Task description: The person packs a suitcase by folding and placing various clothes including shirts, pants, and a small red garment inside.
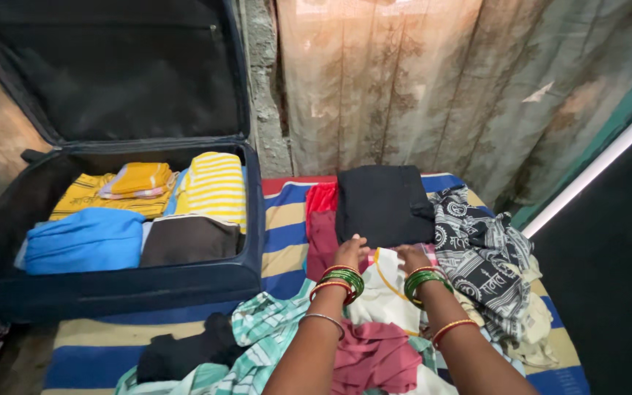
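Observation:
My left hand (350, 252) and my right hand (412, 257) rest side by side at the near edge of a folded black garment (382, 202), fingers curled onto a white cloth with a yellow border (385, 289) just below it. Both wrists wear green and red bangles. A red cloth (321, 197) and a maroon cloth (322, 245) lie to the left of the black garment. A maroon piece (374, 357) lies between my forearms. Whether the fingers pinch the white cloth or the black garment's edge cannot be told.
An open dark blue suitcase (111, 289) at left holds folded clothes: blue (85, 240), brown (190, 239), yellow (133, 179) and yellow-striped (215, 186). A black-and-white printed cloth (480, 256) lies at right. Green checked fabric (265, 329) and a black item (181, 352) lie near. A striped sheet (287, 219) covers the bed; a curtain (433, 80) hangs behind.

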